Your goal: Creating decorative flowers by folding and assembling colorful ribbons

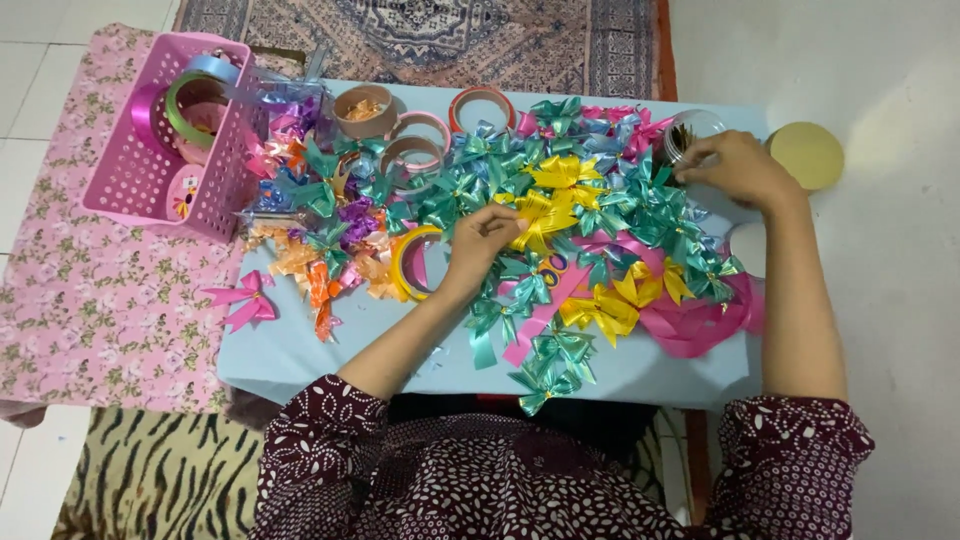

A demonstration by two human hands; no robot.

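Note:
A low table (300, 355) with a light blue cover carries a heap of small ribbon bows in teal, yellow, pink, orange and purple. My left hand (482, 240) rests in the middle of the heap, fingers pinched on a yellow ribbon bow (540, 212). My right hand (735, 168) reaches to the far right of the table, its fingers at the mouth of a small clear jar (688, 132) with dark contents. Whether it holds anything from the jar is hidden.
A pink perforated basket (150, 175) with ribbon rolls stands at the left edge on a floral cloth (90, 300). Several tape rolls (415, 150) lie at the back. A round tan lid (808, 152) lies on the floor right of the jar. A pink ribbon strip (700, 325) trails at right.

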